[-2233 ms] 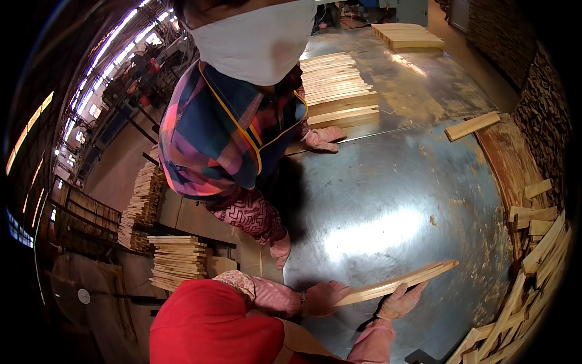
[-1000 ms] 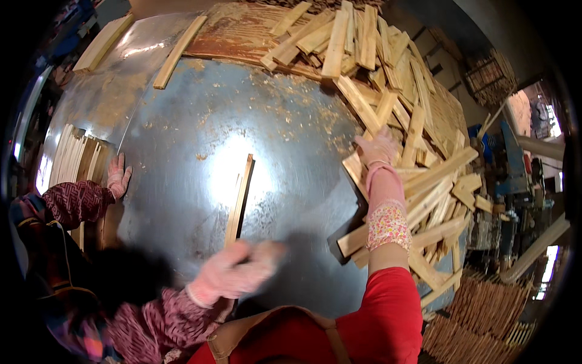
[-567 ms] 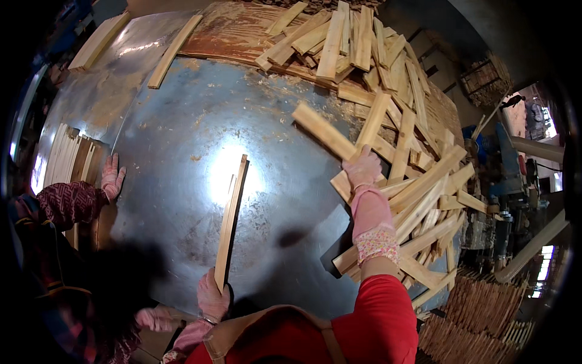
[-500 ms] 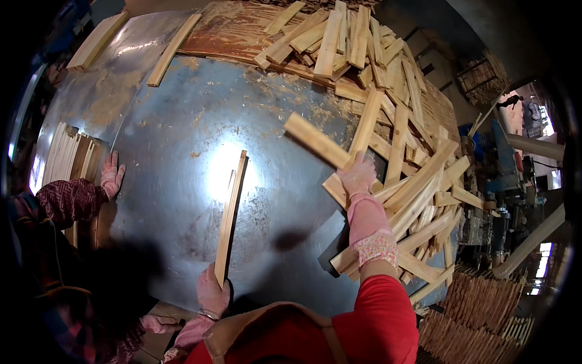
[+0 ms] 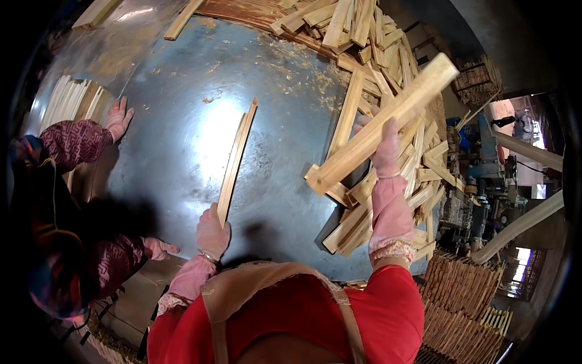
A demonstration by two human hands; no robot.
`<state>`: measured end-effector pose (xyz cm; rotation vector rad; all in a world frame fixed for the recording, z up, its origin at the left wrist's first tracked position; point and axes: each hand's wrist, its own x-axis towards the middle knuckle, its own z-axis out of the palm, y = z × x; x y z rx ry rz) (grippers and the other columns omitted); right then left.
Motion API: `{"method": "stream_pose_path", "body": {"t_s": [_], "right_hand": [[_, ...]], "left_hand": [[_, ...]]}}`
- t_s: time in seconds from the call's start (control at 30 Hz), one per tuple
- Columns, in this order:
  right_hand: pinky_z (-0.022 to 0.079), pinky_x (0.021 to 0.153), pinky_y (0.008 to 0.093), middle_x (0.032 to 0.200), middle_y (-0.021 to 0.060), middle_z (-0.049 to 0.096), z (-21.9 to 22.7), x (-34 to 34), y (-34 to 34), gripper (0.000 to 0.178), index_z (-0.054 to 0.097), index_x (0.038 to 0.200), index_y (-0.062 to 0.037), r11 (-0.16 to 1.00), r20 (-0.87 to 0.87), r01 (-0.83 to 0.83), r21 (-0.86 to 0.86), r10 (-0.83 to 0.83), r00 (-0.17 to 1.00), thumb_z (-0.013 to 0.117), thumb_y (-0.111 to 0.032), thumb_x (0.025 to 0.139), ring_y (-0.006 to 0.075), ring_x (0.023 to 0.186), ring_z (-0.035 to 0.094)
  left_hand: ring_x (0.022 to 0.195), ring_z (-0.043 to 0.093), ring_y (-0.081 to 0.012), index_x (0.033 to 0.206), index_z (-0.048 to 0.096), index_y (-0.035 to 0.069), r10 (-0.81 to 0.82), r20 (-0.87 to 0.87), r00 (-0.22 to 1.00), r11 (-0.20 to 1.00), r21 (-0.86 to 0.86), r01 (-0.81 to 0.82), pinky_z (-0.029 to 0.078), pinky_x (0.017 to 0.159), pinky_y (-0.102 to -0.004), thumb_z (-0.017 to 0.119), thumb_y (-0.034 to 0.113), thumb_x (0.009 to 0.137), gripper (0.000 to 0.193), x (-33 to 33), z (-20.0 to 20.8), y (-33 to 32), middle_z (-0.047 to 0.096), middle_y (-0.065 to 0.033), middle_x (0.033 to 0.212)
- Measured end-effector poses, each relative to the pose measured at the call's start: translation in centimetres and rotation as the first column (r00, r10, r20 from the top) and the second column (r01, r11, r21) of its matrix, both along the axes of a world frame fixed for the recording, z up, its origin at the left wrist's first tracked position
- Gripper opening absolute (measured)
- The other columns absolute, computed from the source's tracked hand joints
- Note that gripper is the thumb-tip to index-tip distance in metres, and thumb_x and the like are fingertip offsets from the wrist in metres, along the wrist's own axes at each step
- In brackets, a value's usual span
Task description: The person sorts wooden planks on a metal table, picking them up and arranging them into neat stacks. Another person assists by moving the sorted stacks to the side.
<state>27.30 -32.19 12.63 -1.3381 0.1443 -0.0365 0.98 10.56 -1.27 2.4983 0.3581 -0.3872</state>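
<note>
My left hand [image 5: 213, 232], in a pink glove, is closed around the near end of two thin wooden strips [image 5: 237, 162], which stand on edge side by side and point away across the metal tabletop [image 5: 176, 200]. In my gloved right hand [image 5: 387, 147] is a wide wooden board [image 5: 388, 118], lifted and tilted over the pile, its far end up to the right. Beneath and beyond it lies a loose heap of wooden boards [image 5: 351, 227], crossing one another at many angles. The fingers of my right hand are partly hidden behind the board.
A co-worker's gloved hand [image 5: 118, 119] rests at the left beside a row of stacked strips [image 5: 71, 100]; their other hand [image 5: 159, 248] is at the table's near edge. Single boards [image 5: 183, 19] lie at the far left. Bundled wood [image 5: 464, 285] and machinery [image 5: 485, 170] stand to the right.
My right hand has picked up a board from the pile and raised it, moving right and toward me. My left hand still grips the strips. The view has shifted.
</note>
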Motion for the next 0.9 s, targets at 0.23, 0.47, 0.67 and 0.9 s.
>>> {"method": "stream_pose_path", "body": {"t_s": [0.23, 0.47, 0.67, 0.9], "right_hand": [[0.064, 0.090, 0.0469, 0.116, 0.0195, 0.074, -6.1, -3.5, 10.6, 0.083, 0.061, 0.142, 0.0024, 0.991, -0.423, 0.103, 0.088, -0.057, 0.904, 0.062, -0.071, 0.103, 0.0326, 0.098, 0.075], [0.054, 0.108, 0.0521, 0.133, 0.0229, 0.074, -23.3, -12.6, 21.4, 0.065, 0.074, 0.127, -0.0062, 0.114, -0.506, -0.623, -0.774, 0.480, 0.717, 0.053, -0.064, 0.107, 0.0440, 0.124, 0.070], [0.054, 0.106, 0.0552, 0.138, 0.0242, 0.071, -12.3, -1.1, 12.7, 0.070, 0.063, 0.144, -0.0113, 0.067, -0.248, -0.241, -0.968, -0.135, 0.959, 0.076, -0.056, 0.091, 0.0452, 0.133, 0.063], [0.056, 0.106, 0.0480, 0.134, 0.0201, 0.070, -18.1, -0.7, -0.4, 0.077, 0.054, 0.155, -0.0044, 0.443, -0.352, -0.125, -0.888, -0.479, 0.804, 0.075, -0.040, 0.090, 0.0396, 0.124, 0.069]], "left_hand": [[0.117, 0.066, -0.0449, 0.152, 0.052, 0.006, 0.004, 0.004, 1.000, 1.000, -0.020, -0.004, 0.056, 0.100, -0.0557, 0.073, 0.022, 0.091, 0.066, 0.4, -0.1, 1.8, 0.070, -0.0232, 0.124], [0.124, 0.064, -0.0430, 0.156, 0.048, 0.004, -0.150, -0.077, 0.986, 0.988, 0.021, 0.152, 0.054, 0.104, -0.0513, 0.081, 0.043, 0.087, 0.086, 1.4, 3.4, 0.3, 0.068, -0.0235, 0.131], [0.128, 0.062, -0.0404, 0.163, 0.040, 0.005, -0.073, -0.104, 0.992, 0.994, 0.072, 0.080, 0.051, 0.108, -0.0515, 0.082, 0.047, 0.085, 0.099, 0.1, 0.0, 0.7, 0.062, -0.0205, 0.144], [0.126, 0.061, -0.0450, 0.157, 0.044, 0.001, -0.081, -0.022, 0.997, 0.996, 0.035, 0.081, 0.051, 0.109, -0.0536, 0.083, 0.039, 0.084, 0.091, -0.1, -0.2, 0.5, 0.063, -0.0257, 0.138]]}}
